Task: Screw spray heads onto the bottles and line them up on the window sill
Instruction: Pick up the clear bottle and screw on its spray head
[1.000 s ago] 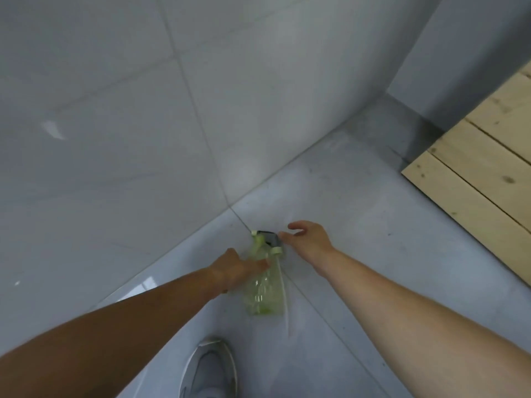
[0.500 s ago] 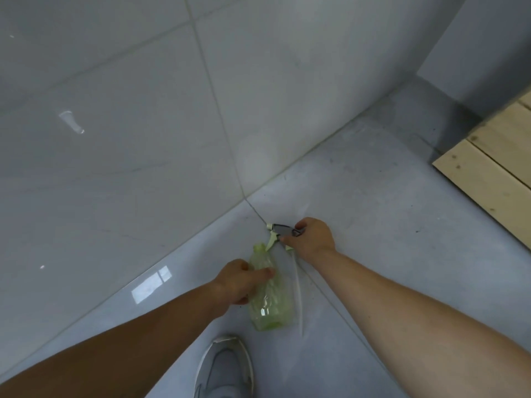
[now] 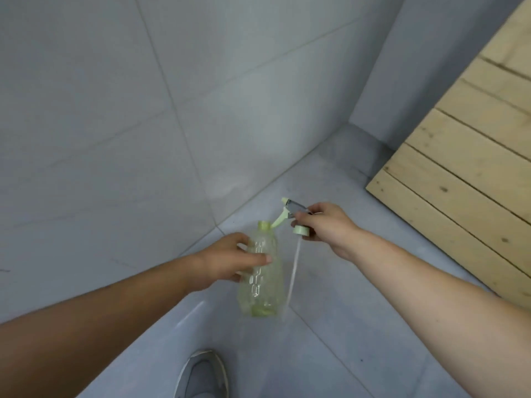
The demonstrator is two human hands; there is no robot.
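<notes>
Left hand (image 3: 227, 262) fingers wrap the green bottle (image 3: 263, 271). Right hand (image 3: 324, 225) pinches the spray head (image 3: 294, 215), w/ tube hanging, maybe just beside bottle.

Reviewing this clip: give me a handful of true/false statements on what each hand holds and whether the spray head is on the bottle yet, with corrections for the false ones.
1. The left hand grips the pale green transparent bottle by its side. True.
2. The spray head is already screwed onto the bottle neck. False: the right hand holds it beside the bottle, with its dip tube hanging outside.
3. The bottle's mouth is open, with no cap or head on it. True.
4. The bottle stands on a window sill. False: it is held above the grey tiled floor; no sill is in view.
5. A wooden slatted panel lies to the person's right. True.
6. Both of the person's shoes are visible. False: only one grey shoe shows at the bottom edge.
</notes>
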